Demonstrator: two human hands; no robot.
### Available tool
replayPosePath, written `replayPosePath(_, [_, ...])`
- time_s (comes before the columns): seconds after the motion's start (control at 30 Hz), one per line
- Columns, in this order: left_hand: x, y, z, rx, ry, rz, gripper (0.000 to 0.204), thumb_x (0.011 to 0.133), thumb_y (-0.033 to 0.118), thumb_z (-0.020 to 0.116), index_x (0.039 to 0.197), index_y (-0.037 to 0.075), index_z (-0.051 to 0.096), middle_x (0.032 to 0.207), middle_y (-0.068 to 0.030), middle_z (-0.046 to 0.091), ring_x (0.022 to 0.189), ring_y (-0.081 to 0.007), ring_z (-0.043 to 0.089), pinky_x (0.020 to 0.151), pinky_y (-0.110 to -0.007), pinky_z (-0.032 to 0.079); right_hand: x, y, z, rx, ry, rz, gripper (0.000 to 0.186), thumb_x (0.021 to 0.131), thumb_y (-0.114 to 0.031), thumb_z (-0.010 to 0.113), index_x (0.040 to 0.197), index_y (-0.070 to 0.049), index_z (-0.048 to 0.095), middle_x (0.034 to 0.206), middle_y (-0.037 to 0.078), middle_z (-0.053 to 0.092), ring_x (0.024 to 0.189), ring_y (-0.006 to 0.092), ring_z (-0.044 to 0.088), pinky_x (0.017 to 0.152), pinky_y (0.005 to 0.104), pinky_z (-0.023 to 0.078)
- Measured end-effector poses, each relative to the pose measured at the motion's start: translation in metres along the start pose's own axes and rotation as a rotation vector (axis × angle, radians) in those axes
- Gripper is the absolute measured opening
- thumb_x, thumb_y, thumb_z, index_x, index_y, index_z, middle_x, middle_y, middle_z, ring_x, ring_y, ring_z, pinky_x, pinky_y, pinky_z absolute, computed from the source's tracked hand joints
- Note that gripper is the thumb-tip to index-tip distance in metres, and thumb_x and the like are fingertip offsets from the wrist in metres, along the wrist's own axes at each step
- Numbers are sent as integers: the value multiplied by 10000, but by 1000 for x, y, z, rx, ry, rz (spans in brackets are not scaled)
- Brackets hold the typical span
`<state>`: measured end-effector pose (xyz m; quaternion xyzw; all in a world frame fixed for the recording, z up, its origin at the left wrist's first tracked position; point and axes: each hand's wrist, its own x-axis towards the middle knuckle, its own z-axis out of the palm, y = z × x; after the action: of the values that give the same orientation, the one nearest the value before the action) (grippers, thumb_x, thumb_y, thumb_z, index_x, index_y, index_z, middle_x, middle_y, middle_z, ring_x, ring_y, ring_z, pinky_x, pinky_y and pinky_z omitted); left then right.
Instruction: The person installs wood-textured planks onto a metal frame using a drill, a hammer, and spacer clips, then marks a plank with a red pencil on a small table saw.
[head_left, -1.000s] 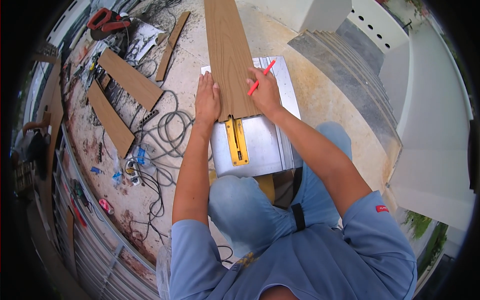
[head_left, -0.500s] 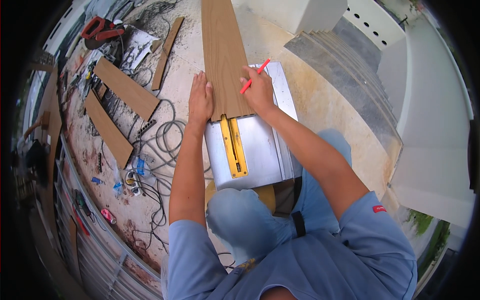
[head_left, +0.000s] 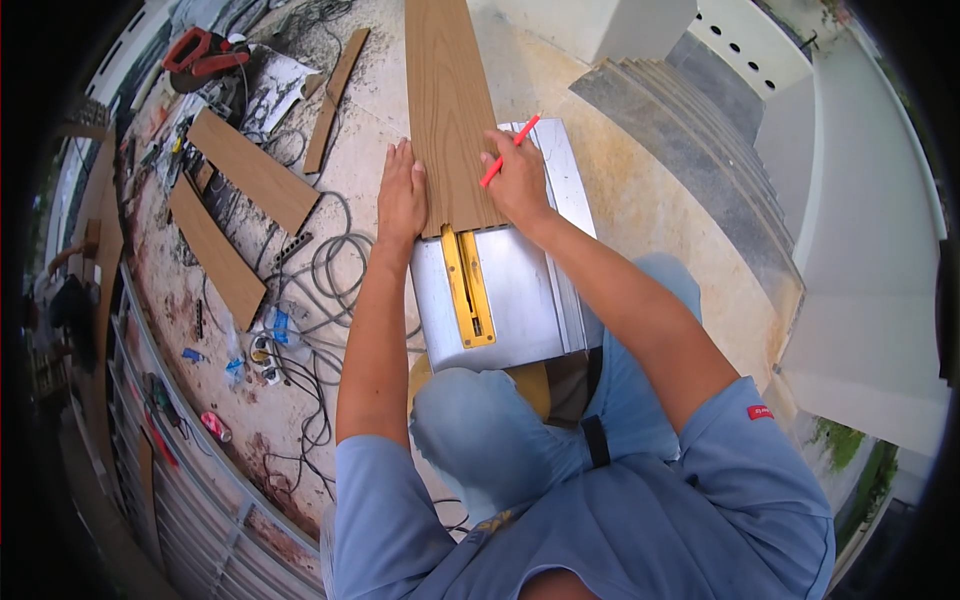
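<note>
A long brown wood-grain plank (head_left: 448,110) lies across the silver top of a small table saw (head_left: 522,300). Its near end stops at the far end of the saw's yellow slotted insert (head_left: 467,290). Along the plank's left edge rests my left hand (head_left: 402,195), fingers stretched out and lying flat. My right hand (head_left: 520,185) bears on the right edge, with a red pencil (head_left: 532,129) gripped between its fingers and pointing up to the right. Whether the blade stands up in the slot, I cannot tell.
To the left lie cut planks (head_left: 250,170), tangled black cables (head_left: 335,270) and a red power saw (head_left: 203,60). A metal railing (head_left: 215,480) runs along the lower left. Curved steps (head_left: 690,140) and a white wall (head_left: 870,220) are on the right.
The view has shifted very slightly. Both hands, the plank and the pencil keep nearly the same places.
</note>
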<state>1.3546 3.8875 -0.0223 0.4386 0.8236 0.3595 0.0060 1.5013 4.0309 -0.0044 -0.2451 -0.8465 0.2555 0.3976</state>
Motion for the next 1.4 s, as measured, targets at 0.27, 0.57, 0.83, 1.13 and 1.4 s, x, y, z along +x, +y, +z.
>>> replayPosePath(0.27, [-13,0,0,17,-14,-38,552,1095,297,307,1506,-58,406,1586,-227,383,1527,-368,252,1248,-403,224,-10,-8,-8,20,-28,20,327,841,-84,740,1153,-9,676,1094,183,706,1067,389,617,934,500,465])
replayPosePath(0.57, [-24,9,-2,3,-10,-40,542,1092,278,324,1507,-62,401,1593,-219,375,1531,-353,250,1250,-396,221,-18,-14,-16,-21,-4,-20,338,831,-67,742,1157,-11,673,1083,193,702,1059,402,619,922,491,487])
replayPosePath(0.83, [-31,11,-5,25,-9,-45,534,1087,269,343,1504,-60,404,1584,-224,389,1525,-359,264,1246,-396,229,-22,-16,-18,-23,-19,-23,337,833,-70,743,1156,-6,670,1103,191,703,1067,397,617,925,486,482])
replayPosePath(1.13, [-12,-3,-3,-1,21,-6,537,1093,279,341,1493,-71,417,1567,-248,401,1506,-380,299,1239,-413,243,-6,-5,-3,47,-39,6,324,841,-95,751,1146,-12,680,1035,167,718,1032,381,623,920,503,454])
replayPosePath(1.4, [9,-7,-1,-18,24,42,551,1093,294,339,1485,-84,420,1554,-275,405,1493,-408,311,1234,-427,249,9,8,9,-15,-19,7,326,831,-117,763,1140,-39,694,1005,150,724,1003,359,635,892,491,459])
